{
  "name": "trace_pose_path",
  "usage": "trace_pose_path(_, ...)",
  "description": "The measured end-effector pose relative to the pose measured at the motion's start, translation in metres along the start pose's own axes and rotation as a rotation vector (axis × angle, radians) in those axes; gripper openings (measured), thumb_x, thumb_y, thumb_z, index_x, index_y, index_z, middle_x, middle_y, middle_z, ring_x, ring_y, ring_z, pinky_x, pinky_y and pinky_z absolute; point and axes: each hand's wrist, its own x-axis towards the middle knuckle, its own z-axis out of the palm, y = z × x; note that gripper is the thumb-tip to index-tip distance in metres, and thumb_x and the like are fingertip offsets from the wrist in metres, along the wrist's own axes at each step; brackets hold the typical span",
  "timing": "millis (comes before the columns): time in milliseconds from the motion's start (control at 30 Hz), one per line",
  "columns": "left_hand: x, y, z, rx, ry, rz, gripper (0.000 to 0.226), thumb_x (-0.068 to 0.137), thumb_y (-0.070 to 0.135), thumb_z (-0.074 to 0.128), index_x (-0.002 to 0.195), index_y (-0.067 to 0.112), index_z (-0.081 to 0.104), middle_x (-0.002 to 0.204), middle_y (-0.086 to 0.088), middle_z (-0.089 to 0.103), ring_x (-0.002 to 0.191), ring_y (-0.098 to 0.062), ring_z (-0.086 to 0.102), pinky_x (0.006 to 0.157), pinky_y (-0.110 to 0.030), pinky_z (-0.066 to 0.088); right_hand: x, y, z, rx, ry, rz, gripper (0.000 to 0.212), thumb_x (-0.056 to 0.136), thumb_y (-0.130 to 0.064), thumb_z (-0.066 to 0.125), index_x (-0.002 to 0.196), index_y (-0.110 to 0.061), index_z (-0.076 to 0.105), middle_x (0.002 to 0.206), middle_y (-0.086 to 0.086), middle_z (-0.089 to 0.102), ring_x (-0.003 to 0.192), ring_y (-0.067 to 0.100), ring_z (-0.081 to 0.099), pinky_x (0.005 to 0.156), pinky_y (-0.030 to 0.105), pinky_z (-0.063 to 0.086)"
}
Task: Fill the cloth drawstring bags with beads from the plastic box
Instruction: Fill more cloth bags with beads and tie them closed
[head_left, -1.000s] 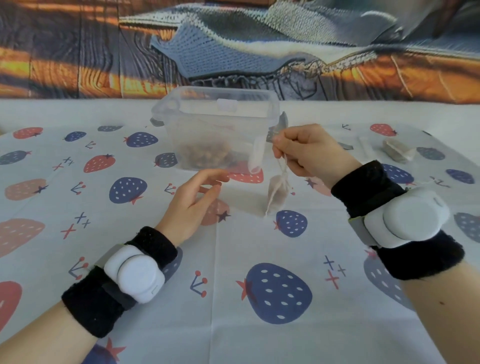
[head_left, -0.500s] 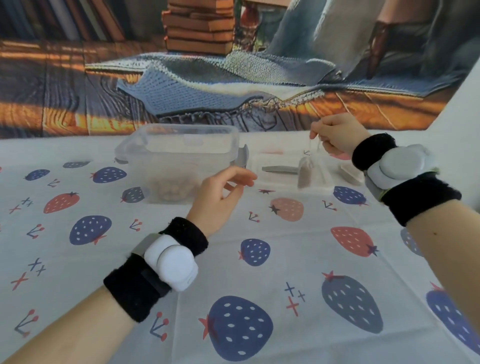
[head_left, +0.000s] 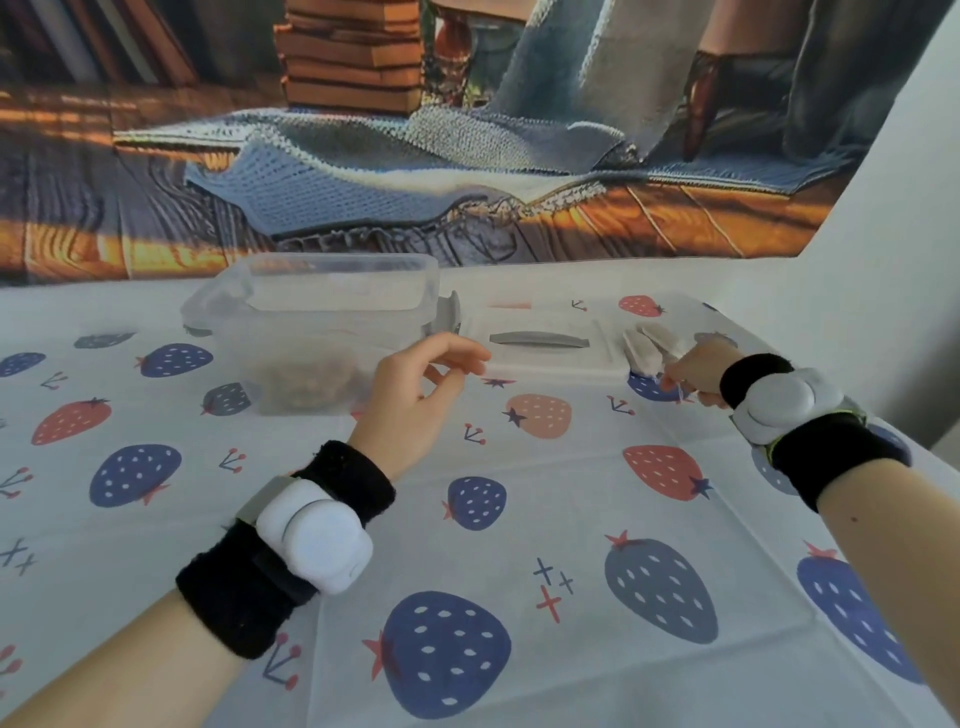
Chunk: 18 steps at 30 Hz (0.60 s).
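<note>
The clear plastic box stands open on the strawberry-print cloth, with brown beads heaped in its bottom. My left hand hovers just right of the box, fingers loosely curled and holding nothing. Small beige drawstring bags lie in a pile at the far right of the table. My right hand is low beside that pile with its fingers curled; it pinches a thin drawstring of the nearest bag, which rests on the table.
The box's clear lid with a grey handle lies flat between the box and the bags. A printed backdrop hangs behind the table. The table's right edge runs close behind my right wrist.
My right hand carried the hanging filled bag from the box to the right and lowered it onto the pile of bags. My left hand stayed near the box, lifted off the table.
</note>
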Motion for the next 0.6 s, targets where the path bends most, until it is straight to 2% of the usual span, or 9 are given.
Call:
trace_pose_path(67, 0.002, 0.002, -0.01, 0.062, 0.11, 0.053, 0.034, 0.082, -0.008, 0.049, 0.093, 0.02, 0.066, 0.089, 0.008, 0.069, 0.088, 0.0, 0.061, 0.081, -0.017, 0.042, -0.002, -0.007, -0.001, -0.09, 0.09, -0.031, 0.028, 0.093, -0.018, 0.051, 0.073, 0.001, 0.056, 0.067, 0.012, 0.051, 0.058, 0.025, 0.047, 0.06, 0.03, 0.038)
trace_pose_path(133, 0.005, -0.001, -0.022, 0.157, 0.25, 0.107, 0.033, 0.079, -0.005, 0.047, 0.095, 0.017, 0.065, 0.095, 0.006, 0.067, 0.094, 0.0, 0.058, 0.09, -0.015, 0.039, -0.008, -0.019, -0.001, -0.17, 0.196, -0.111, 0.032, 0.096, -0.025, 0.047, 0.097, 0.004, 0.061, 0.091, 0.017, 0.059, 0.084, 0.032, 0.056, 0.075, 0.033, 0.041)
trace_pose_path(200, 0.007, -0.009, -0.041, 0.242, 0.366, 0.08, 0.035, 0.077, -0.003, 0.047, 0.103, 0.014, 0.064, 0.106, 0.006, 0.062, 0.106, -0.01, 0.054, 0.1, -0.027, 0.037, -0.022, -0.043, 0.004, -0.075, 0.18, -0.281, 0.03, 0.096, -0.022, 0.049, 0.114, 0.0, 0.057, 0.109, 0.015, 0.059, 0.099, 0.032, 0.056, 0.082, 0.031, 0.04)
trace_pose_path(267, 0.01, -0.018, -0.059, 0.314, 0.38, -0.033, 0.038, 0.08, -0.002, 0.05, 0.113, 0.013, 0.061, 0.117, 0.001, 0.058, 0.116, -0.02, 0.05, 0.107, -0.041, 0.033, -0.038, -0.067, 0.011, 0.058, 0.084, -0.445, 0.022, 0.094, -0.017, 0.051, 0.108, -0.004, 0.061, 0.094, 0.013, 0.06, 0.075, 0.024, 0.058, 0.064, 0.026, 0.043)
trace_pose_path(333, 0.013, -0.026, -0.075, 0.465, 0.286, -0.132, 0.038, 0.084, 0.002, 0.054, 0.121, 0.011, 0.058, 0.127, -0.006, 0.057, 0.12, -0.027, 0.048, 0.111, -0.049, 0.024, -0.054, -0.09, 0.019, 0.153, -0.006, -0.534, 0.019, 0.094, -0.012, 0.048, 0.091, -0.007, 0.065, 0.068, 0.007, 0.052, 0.044, 0.01, 0.046, 0.041, 0.02, 0.035)
trace_pose_path(367, 0.014, -0.028, -0.081, 0.54, 0.233, -0.171, 0.037, 0.085, 0.004, 0.055, 0.122, 0.012, 0.057, 0.128, -0.007, 0.057, 0.121, -0.028, 0.048, 0.112, -0.049, 0.019, -0.058, -0.101, 0.024, 0.205, -0.048, -0.566, 0.022, 0.095, -0.011, 0.046, 0.084, -0.007, 0.065, 0.061, 0.005, 0.045, 0.039, 0.011, 0.039, 0.037, 0.019, 0.03)
trace_pose_path(467, 0.013, -0.027, -0.092, 0.598, 0.194, -0.149, 0.027, 0.087, 0.005, 0.056, 0.108, 0.018, 0.066, 0.117, -0.001, 0.064, 0.116, -0.021, 0.053, 0.11, -0.043, 0.025, -0.07, -0.133, 0.042, 0.359, -0.144, -0.594, 0.034, 0.099, -0.02, 0.043, 0.073, -0.008, 0.063, 0.061, 0.005, 0.036, 0.046, 0.019, 0.028, 0.036, 0.017, 0.026)
trace_pose_path(533, 0.009, -0.021, -0.095, 0.499, 0.198, -0.115, 0.024, 0.087, 0.005, 0.056, 0.091, 0.024, 0.07, 0.101, 0.007, 0.069, 0.104, -0.013, 0.06, 0.101, -0.033, 0.038, -0.075, -0.148, 0.052, 0.419, -0.15, -0.568, 0.04, 0.098, -0.031, 0.043, 0.072, -0.007, 0.061, 0.062, 0.005, 0.036, 0.047, 0.018, 0.027, 0.036, 0.016, 0.026)
trace_pose_path(600, 0.003, -0.018, -0.101, 0.383, 0.172, -0.153, 0.022, 0.087, 0.004, 0.056, 0.082, 0.019, 0.073, 0.092, 0.008, 0.072, 0.093, -0.011, 0.064, 0.094, -0.031, 0.046, -0.078, -0.162, 0.064, 0.43, -0.155, -0.57, 0.046, 0.095, -0.042, 0.046, 0.07, -0.006, 0.061, 0.059, 0.004, 0.041, 0.043, 0.017, 0.029, 0.037, 0.017, 0.026)
